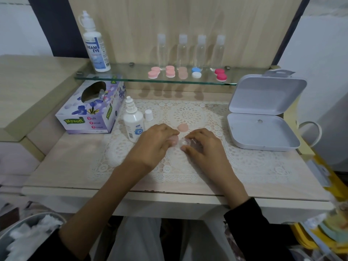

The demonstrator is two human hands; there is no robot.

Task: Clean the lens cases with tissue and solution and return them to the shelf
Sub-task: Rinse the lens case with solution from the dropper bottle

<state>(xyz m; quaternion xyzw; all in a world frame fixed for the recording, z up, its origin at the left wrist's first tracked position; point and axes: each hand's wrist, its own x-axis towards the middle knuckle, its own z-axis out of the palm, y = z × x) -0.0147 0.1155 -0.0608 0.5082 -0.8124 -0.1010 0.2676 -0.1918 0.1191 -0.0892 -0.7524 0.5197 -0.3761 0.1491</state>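
The left hand point(156, 142) and right hand point(202, 146) both pinch the clear lens case point(185, 143) on the lace mat at mid-counter. One peach cap point(182, 127) lies just behind it. The person would do best to steady the base with the right hand, twist off what looks like the second cap gently, and avoid knocking the uncapped solution bottle point(133, 125).

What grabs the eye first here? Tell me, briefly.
The left hand and right hand meet at the middle of the lace mat, gripping a clear lens case, with a loose peach cap lying just behind them. Above, the glass shelf carries a row of coloured lens cases in front of four clear bottles. An open white box sits at the right.
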